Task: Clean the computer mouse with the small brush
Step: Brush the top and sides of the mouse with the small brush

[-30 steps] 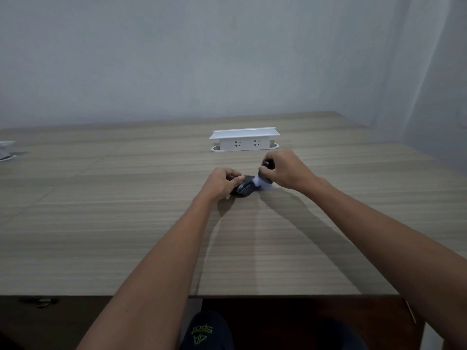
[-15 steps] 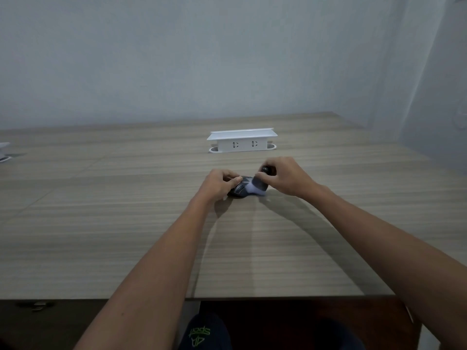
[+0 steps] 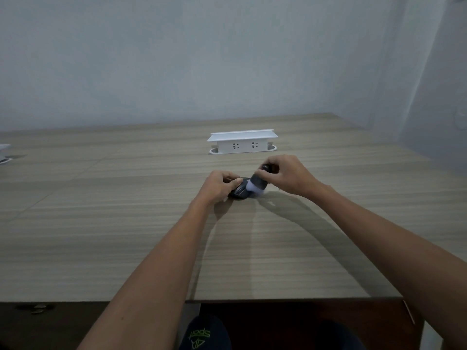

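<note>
A dark computer mouse [image 3: 239, 192] lies on the wooden table [image 3: 126, 236], near the middle. My left hand [image 3: 219, 186] grips its left side, fingers curled over the top. My right hand [image 3: 288, 174] holds a small brush [image 3: 257, 185] with a dark handle and pale bristles. The bristles press on the mouse's right side, and the handle tilts up and away to the right. Part of the mouse is hidden under my left fingers.
A white pop-up socket box [image 3: 242, 142] stands on the table just behind my hands. A white object [image 3: 3, 152] shows at the far left edge. The table's front edge [image 3: 278, 299] runs across below my forearms, with a dark floor beneath.
The brush has shifted back to the right along the mouse after moving left over it. My left hand has stayed on the mouse.
</note>
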Motion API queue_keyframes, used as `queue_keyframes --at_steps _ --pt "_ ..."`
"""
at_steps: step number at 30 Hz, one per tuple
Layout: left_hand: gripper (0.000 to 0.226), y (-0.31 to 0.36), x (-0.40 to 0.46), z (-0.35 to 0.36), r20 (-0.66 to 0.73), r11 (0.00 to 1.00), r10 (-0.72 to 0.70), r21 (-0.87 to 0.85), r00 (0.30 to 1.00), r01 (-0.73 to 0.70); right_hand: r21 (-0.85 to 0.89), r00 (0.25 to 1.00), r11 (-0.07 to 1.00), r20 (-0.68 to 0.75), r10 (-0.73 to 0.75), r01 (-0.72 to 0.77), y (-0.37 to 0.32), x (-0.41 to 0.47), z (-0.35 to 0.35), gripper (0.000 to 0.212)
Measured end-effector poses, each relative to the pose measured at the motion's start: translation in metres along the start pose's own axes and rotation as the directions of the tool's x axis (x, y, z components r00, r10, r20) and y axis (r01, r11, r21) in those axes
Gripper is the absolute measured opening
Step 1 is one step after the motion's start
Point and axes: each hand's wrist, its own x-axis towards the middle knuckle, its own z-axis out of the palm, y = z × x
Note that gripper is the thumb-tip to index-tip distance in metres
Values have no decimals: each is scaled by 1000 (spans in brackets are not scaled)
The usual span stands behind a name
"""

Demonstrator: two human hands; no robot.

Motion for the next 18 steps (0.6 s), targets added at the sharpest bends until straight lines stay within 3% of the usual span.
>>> queue_keyframes --at_steps 5,9,13,15,18 --pt "30 2 -2 2 -12 1000 -1 13 1000 1 -113 999 993 -14 43 -45 4 5 -2 18" --pt "29 4 -5 2 -16 999 3 34 1000 -3 -18 991 996 -102 89 -91 2 7 -2 18" --pt "28 3 -6 2 -24 999 16 37 1000 -15 -21 991 991 8 132 -132 3 9 -2 17" --pt "29 3 -6 2 -16 999 12 44 1000 -11 -77 991 988 -11 134 -134 7 10 -3 17" --pt "29 2 -5 0 -6 999 15 35 1000 -15 15 993 994 -36 110 -110 2 13 -4 17"
